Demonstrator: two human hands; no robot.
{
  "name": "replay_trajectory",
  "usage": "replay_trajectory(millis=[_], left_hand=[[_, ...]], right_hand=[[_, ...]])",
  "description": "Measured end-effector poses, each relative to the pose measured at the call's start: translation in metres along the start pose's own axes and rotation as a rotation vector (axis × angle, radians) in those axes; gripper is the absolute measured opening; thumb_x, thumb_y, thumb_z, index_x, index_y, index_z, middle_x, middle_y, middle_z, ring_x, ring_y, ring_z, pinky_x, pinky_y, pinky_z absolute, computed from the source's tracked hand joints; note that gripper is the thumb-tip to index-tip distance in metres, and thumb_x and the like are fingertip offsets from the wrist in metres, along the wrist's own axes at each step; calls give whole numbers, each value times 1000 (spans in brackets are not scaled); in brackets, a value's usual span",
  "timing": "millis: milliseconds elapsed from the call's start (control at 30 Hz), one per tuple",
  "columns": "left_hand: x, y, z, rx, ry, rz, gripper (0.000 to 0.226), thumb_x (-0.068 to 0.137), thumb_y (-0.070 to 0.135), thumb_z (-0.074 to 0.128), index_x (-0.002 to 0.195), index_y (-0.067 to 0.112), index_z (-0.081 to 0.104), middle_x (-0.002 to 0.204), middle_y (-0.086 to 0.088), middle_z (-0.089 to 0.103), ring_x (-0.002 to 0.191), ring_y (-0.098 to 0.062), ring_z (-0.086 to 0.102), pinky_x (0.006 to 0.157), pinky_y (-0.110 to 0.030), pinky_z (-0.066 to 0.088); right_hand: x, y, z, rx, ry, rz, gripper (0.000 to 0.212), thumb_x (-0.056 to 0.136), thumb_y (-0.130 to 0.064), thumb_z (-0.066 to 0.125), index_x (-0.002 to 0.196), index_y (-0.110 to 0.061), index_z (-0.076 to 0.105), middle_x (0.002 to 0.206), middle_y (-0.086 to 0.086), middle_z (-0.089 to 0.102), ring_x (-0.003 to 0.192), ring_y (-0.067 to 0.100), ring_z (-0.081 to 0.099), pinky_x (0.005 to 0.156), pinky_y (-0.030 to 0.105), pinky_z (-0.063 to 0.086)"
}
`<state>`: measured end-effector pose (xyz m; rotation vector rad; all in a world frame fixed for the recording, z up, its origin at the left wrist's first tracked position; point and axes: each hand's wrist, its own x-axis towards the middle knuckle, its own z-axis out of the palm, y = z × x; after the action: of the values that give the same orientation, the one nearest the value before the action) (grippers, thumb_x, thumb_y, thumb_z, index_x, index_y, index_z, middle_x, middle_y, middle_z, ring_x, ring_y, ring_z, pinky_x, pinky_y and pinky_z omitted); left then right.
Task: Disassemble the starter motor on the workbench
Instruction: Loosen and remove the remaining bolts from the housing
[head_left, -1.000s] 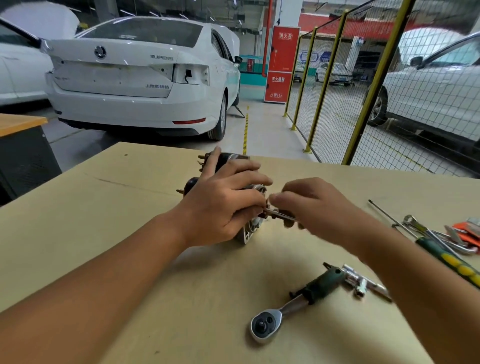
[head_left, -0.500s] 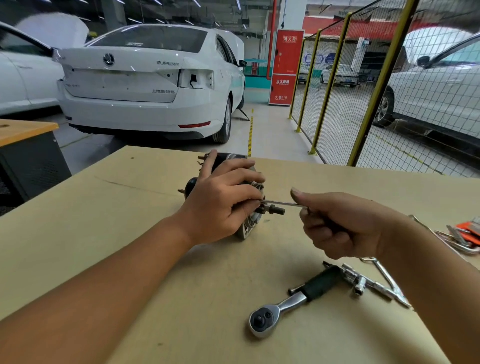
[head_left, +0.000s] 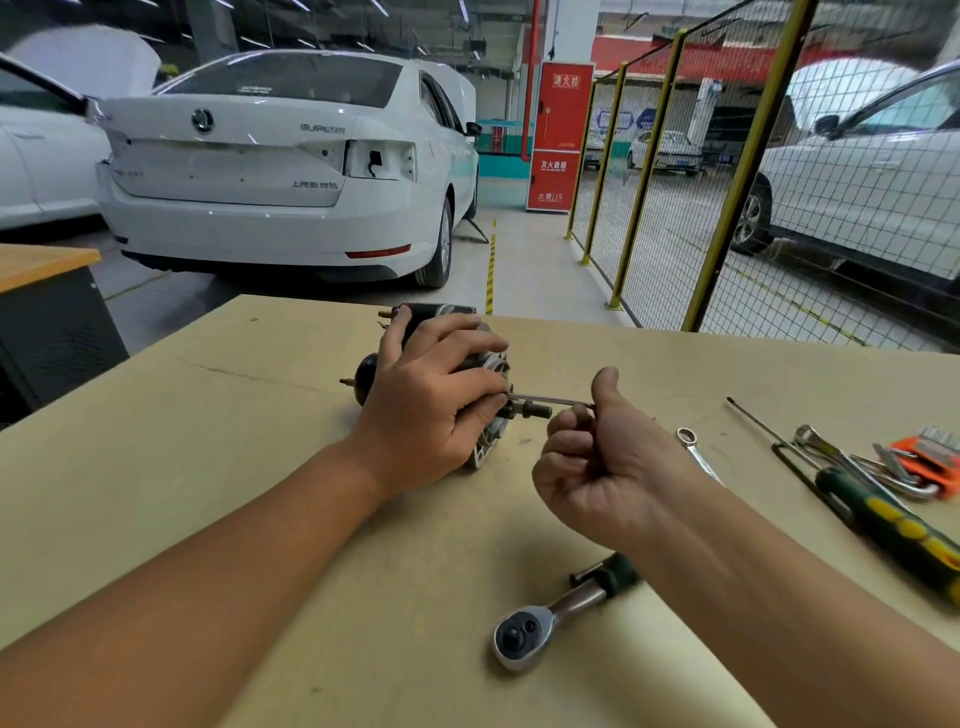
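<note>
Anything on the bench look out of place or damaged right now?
Nothing stands out. The left hand holds the starter motor steady, the right hand grips a thin rod at its end, and the ratchet lies flat.

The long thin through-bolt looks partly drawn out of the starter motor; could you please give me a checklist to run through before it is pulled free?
1. Black and silver starter motor steadied: left hand grips its body on the tan wooden workbench. Ok.
2. Long thin steel through-bolt gripped: right hand curls round its outer end. Ok.
3. Bolt fully unthreaded: its inner end is hidden behind the left fingers. Cannot tell.
4. Pull path to the right: the silver combination wrench lies low on the bench. Ok.
5. Chrome ratchet with green grip within reach: lies under the right forearm. Ok.
</note>
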<state>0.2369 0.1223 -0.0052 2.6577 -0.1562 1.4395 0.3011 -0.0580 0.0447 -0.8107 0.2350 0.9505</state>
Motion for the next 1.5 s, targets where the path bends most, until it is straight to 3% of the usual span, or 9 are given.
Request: replay_trajectory(millis=[300, 567, 700, 1000, 1267, 1367, 1500], left_hand=[[1, 0, -3, 8, -25, -3, 12, 89, 29, 75, 93, 19, 81, 129, 2, 69, 132, -27, 55, 113, -72, 24], [3, -1, -4, 30, -42, 17, 20, 92, 35, 67, 94, 21, 81, 128, 3, 69, 131, -27, 55, 112, -71, 25], [3, -2, -3, 32, -42, 25, 17, 92, 35, 68, 94, 22, 80, 129, 4, 69, 132, -27, 54, 112, -71, 24], [3, -4, -2, 39, -59, 34, 12, 90, 33, 72, 92, 23, 80, 132, 5, 67, 134, -26, 53, 112, -72, 23], [3, -4, -5, 36, -79, 22, 17, 92, 35, 69, 101, 25, 79, 141, 1, 60, 139, -25, 48, 114, -70, 21], [4, -12, -10, 50, -9, -92, 37, 92, 42, 62, 124, 24, 70, 149, -3, 51, 140, -25, 44, 113, -62, 30], [3, -37, -18, 16, 51, -449, 56, 94, 47, 54, 143, 22, 53, 148, -5, 50, 131, -27, 50, 106, -52, 43]], right_hand=[[-12, -2, 2, -123, -5, 38, 53, 100, -57, 50, 65, -17, 47, 52, -1, 47, 30, 6, 36, 29, 15, 26], [-17, -8, 5, -52, -29, 127, 55, 100, -60, 45, 66, -17, 44, 52, -5, 38, 29, 5, 30, 29, 12, 21], [-18, -6, 4, -7, -125, 187, 63, 100, -65, 37, 64, -15, 48, 52, -4, 39, 27, 5, 30, 29, 11, 21], [-9, 1, -4, -123, -28, 158, 55, 100, -51, 41, 57, -18, 44, 51, -6, 33, 30, 7, 24, 32, 11, 19], [-4, -2, -8, -152, -86, 145, 37, 95, -31, 47, 59, -20, 46, 51, -7, 33, 31, 6, 25, 32, 13, 18], [-2, -3, -9, -130, -110, 130, 39, 96, -30, 47, 59, -18, 47, 51, -7, 35, 31, 6, 26, 33, 13, 18], [0, -1, -8, -107, -119, 96, 40, 97, -30, 46, 59, -17, 48, 51, -6, 35, 32, 6, 26, 33, 14, 18]])
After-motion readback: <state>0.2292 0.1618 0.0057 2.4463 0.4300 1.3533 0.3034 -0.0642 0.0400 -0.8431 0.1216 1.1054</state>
